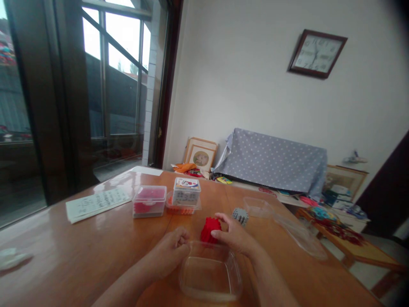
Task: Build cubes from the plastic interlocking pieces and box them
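My right hand (231, 234) has its thumb on the near side and its fingers at the far right of a red block (208, 229) with a bumpy, ridged outline. The block appears just beyond the far rim of a clear plastic container (209, 294). My left hand (172, 251) is closed, fingers curled, by the container's far left corner. Whether it pinches the rim or some small piece is hidden. Behind my right hand stands a grey block (240, 216) with dark notches.
On the wooden table (105, 251) are a lidded box with pink contents (149, 202), a box with grey pieces (186, 194) upon an orange-filled container (179, 209), and written sheets (99, 204). A second clear container (258, 207) and a clear lid (300, 236) lie right.
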A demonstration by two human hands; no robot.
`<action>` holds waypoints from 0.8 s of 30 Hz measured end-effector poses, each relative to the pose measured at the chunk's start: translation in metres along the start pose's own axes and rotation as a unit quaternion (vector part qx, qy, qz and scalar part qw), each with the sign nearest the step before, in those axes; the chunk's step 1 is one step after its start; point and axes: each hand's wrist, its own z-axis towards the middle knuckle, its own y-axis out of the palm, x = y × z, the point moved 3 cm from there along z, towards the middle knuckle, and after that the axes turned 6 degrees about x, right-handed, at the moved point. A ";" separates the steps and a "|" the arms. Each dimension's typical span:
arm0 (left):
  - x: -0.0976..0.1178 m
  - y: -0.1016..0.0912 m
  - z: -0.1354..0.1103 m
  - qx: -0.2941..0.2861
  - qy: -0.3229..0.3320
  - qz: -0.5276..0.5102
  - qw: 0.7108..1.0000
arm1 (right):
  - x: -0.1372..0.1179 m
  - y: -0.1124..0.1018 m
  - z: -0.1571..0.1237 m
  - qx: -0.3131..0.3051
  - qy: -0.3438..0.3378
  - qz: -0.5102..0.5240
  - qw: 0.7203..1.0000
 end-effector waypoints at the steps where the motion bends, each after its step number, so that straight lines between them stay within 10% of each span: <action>1: -0.002 0.000 0.000 0.000 0.001 -0.002 1.000 | -0.001 0.000 -0.001 0.000 0.001 0.003 1.000; 10: -0.003 0.001 0.001 -0.004 0.000 -0.022 1.000 | -0.005 -0.005 0.003 0.018 -0.029 -0.001 0.999; 16: 0.010 -0.005 -0.002 0.009 -0.006 -0.002 1.000 | -0.052 -0.021 -0.017 0.025 -0.064 -0.045 0.997; 24: 0.007 -0.003 -0.003 0.016 -0.016 -0.030 0.999 | -0.078 0.023 -0.070 -0.107 -0.028 -0.138 0.984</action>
